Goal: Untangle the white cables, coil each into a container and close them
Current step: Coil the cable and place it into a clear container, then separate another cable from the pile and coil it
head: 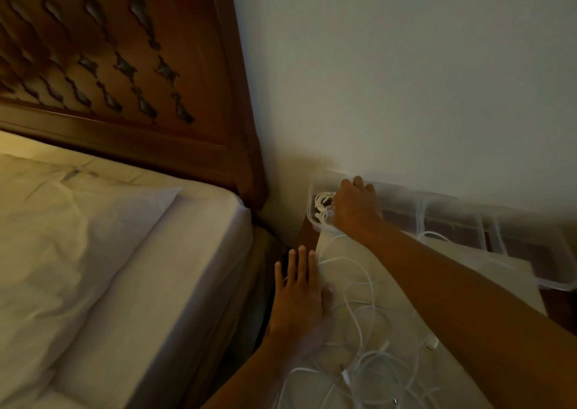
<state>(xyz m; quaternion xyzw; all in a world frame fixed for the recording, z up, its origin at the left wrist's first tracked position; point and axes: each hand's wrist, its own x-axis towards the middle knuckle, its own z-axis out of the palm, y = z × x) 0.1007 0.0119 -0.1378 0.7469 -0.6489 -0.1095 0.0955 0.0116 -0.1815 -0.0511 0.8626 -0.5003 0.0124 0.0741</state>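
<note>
I can read no text, label, brand, number or sign anywhere in this view. The clear containers (452, 219) just beyond the right hand (356, 211) and the white cables (362, 340) beside the left hand (299, 296) carry no print I can make out. The light is dim and the picture is soft.

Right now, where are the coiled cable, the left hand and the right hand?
coiled cable (321, 201), head view, its white loops.
left hand (299, 297), head view, back of hand.
right hand (356, 210), head view, back of hand.
</note>
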